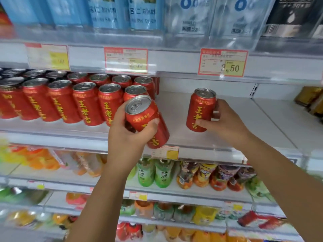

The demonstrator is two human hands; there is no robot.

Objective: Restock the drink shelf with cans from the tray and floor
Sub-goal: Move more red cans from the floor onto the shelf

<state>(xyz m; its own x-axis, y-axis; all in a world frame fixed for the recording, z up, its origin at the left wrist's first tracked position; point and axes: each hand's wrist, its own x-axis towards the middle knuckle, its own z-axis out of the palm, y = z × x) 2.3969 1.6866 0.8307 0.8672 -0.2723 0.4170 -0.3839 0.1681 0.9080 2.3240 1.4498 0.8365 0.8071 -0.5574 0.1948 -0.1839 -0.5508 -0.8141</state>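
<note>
Head view: my left hand (128,138) is wrapped round a red can (146,119), thumb across its front. The can leans tilted over the front lip of the shelf (253,123) and is not set down. My right hand (225,121) pinches a second can (201,110) low on its side. That one stands upright on the shelf, though I cannot tell whether its base rests fully. Just left of the tilted can stands the filled block of cans (83,102), several rows deep. Between my two grips, and out beyond the right one, the shelf is bare. I judge the restock partly done: two cans in hand to seat and a wide gap to fill. The supply I draw from is out of view.
</note>
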